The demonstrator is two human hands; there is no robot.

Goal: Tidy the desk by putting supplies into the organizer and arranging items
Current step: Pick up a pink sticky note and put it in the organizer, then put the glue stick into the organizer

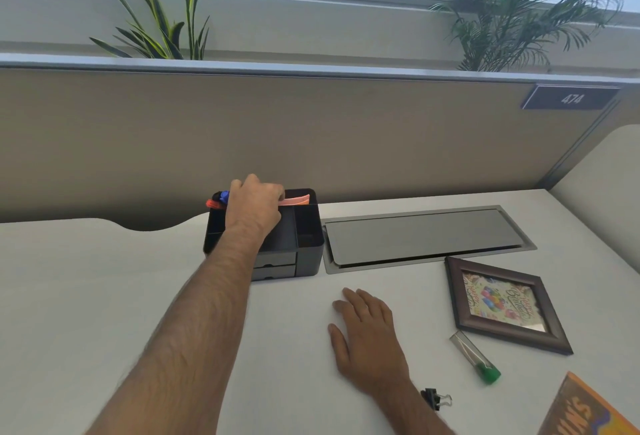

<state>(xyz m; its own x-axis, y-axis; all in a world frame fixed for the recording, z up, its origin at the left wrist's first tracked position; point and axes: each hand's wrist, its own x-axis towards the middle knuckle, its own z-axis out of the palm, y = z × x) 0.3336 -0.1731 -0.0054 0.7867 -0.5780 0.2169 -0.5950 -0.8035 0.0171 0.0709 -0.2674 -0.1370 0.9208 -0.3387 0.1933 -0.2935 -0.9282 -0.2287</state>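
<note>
White laminate bench (104, 296), smooth and matte, carrying everything. Black plastic organizer (308, 247), boxy, open compartments on top and 2 small drawers in front, backed against the fabric partition. Left hand (256, 206) over its rear slot, grip curled round a thin pink-orange strip (298, 199) lying left to right along that slot; marker caps, red and blue (218, 199), poking out just left of the knuckles. Right hand (367, 330) flat on the bench, fingers straight, holding nothing. Loose supplies all lying right: dark wooden picture frame (457, 296), clear tube with green cap (476, 358) angled toward the frame, black binder clip (433, 398) beside the right wrist. Likely right-hand pickups.
</note>
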